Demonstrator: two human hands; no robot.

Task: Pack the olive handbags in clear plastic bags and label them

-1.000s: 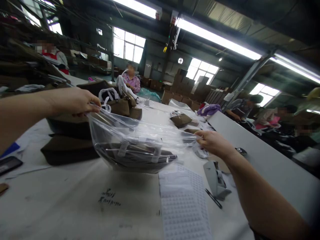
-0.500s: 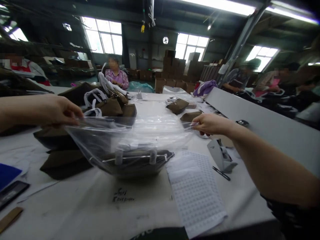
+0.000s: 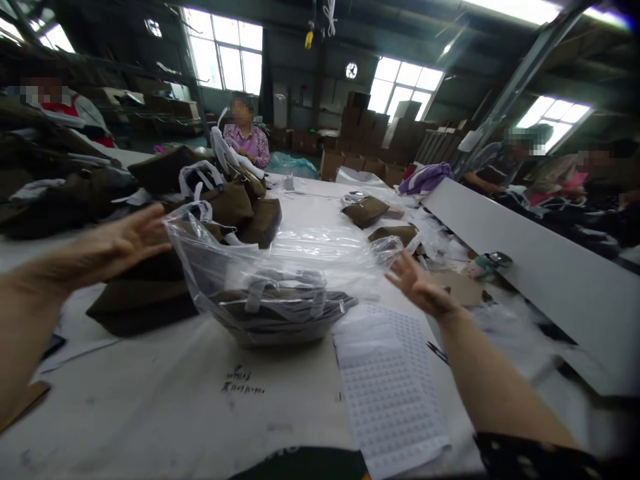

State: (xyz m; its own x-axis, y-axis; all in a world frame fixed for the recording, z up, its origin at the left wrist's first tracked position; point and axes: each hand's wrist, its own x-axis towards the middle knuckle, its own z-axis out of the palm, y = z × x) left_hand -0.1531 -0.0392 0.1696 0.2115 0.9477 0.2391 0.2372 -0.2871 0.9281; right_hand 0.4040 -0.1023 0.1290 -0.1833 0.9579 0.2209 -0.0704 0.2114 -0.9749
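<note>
A dark handbag [image 3: 285,317] with wrapped handles sits inside a clear plastic bag [image 3: 195,267] at the middle of the white table [image 3: 175,400]. The plastic's mouth stands up and spreads towards both sides. My left hand [image 3: 120,247] is beside its left corner, fingers spread, holding nothing. Near the plastic's right end, my right hand [image 3: 417,283] hovers with its fingers apart and holds nothing. Sheets of small printed labels [image 3: 393,393] lie right of the handbag.
Brown bags [image 3: 225,203] are piled at the left, with more [image 3: 365,211] at the back right. Scissors [image 3: 438,352] lie beside the sheets. A low white partition [image 3: 540,267] runs along the right. Several people sit further off.
Both hands have let go of the plastic bag's edges and opened. The plastic has sunk around the handbag. The view has shifted, and the grey tape dispenser is now hidden behind my right arm.
</note>
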